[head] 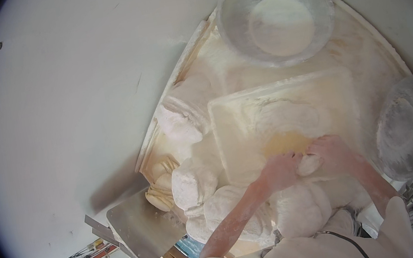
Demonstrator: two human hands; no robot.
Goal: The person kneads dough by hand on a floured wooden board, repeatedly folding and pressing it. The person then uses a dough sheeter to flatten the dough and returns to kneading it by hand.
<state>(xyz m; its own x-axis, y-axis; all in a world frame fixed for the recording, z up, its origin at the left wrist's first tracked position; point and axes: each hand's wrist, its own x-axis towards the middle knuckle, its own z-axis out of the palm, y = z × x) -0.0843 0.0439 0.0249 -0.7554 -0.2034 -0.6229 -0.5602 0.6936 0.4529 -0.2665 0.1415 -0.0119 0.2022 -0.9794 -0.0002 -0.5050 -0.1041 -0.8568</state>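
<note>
My left hand [283,169] and my right hand [326,150] are close together over the near side of a shallow rectangular tray [279,85] coated with flour. Both hands are on the edge of a thin, pale yellow sheet, seemingly dough [288,143], which lies in the tray. A small white floured lump [309,164] shows between the hands; whether they grip it is not plain. Behind the sheet, swirled flour [286,115] covers the tray's middle. The fingertips are partly hidden.
A large round metal bowl [227,23] with flour stands at the far corner. Another metal bowl [407,128] is at right. Floured stacks of flat rounds [195,182] line the left and near sides. A metal-sided machine [145,229] stands at lower left, beside the walls.
</note>
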